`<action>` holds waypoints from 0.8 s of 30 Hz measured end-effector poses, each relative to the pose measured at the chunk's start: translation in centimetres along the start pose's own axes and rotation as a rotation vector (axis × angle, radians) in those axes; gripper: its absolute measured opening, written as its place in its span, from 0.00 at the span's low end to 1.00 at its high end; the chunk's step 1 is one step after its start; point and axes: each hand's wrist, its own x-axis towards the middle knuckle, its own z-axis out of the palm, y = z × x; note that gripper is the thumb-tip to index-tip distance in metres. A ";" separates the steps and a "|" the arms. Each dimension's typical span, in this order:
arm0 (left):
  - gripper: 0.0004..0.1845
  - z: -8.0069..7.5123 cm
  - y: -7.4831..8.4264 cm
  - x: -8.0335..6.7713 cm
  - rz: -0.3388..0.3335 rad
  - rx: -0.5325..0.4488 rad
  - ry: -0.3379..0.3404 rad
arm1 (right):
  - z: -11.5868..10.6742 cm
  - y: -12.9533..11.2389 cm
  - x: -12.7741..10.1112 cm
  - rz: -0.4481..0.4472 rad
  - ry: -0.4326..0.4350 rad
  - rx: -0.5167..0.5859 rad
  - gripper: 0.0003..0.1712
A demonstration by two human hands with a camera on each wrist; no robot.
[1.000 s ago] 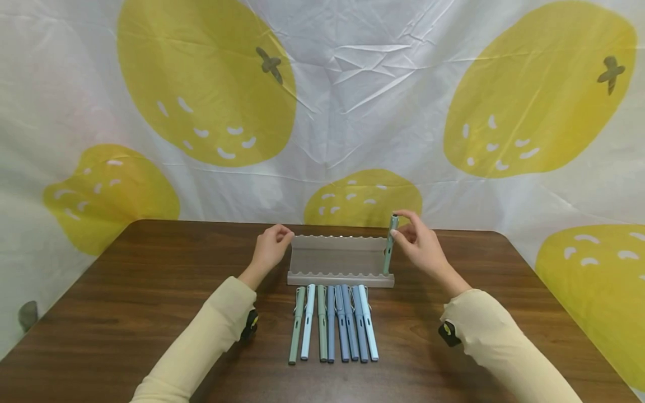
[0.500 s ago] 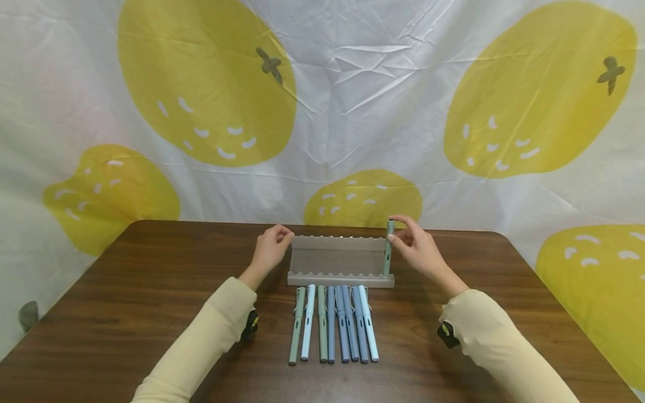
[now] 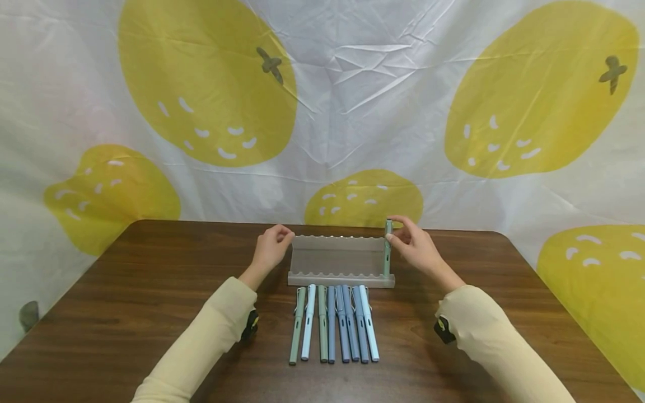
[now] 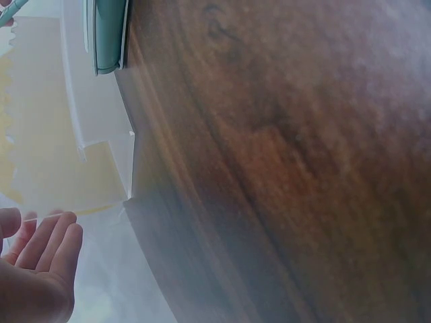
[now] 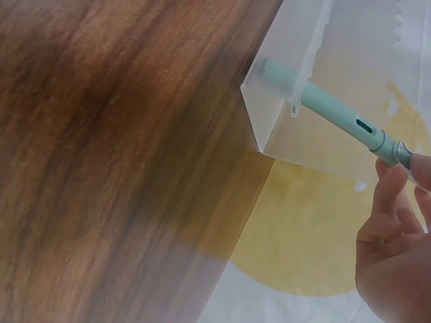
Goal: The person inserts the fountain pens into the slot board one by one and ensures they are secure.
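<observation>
Right grip (image 3: 415, 246) pinches one green pen (image 3: 387, 258) between thumb and fingers near its capped upper part. That pen stands nearly upright at the right end of a clear rack (image 3: 337, 261), its lower end down behind the notched front lip, as the right wrist view shows through the plastic. Left grip (image 3: 270, 246) pinches the rack's upper left corner, probably to steady it.

Judging by how things lie, the work looks barely begun: this is the only pen in the rack, it appears to be seated or nearly so, and it has not yet been let go. Eight more pens lie side by side on the surface (image 3: 151, 313) just in front of the rack: two green pens (image 3: 322, 330), two pale blue pens (image 3: 308, 327) and four darker blue pens (image 3: 344, 330). If all belong in the rack, those eight remain.
</observation>
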 end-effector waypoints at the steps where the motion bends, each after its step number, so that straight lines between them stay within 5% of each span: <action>1: 0.10 0.0 0.0 0.0 0.000 0.002 0.000 | 0.0 0.1 0.1 0.002 -0.002 -0.001 0.23; 24: 0.10 0.1 0.0 0.0 -0.013 -0.013 -0.007 | 0.0 -1.1 0.7 0.080 -0.030 0.082 0.23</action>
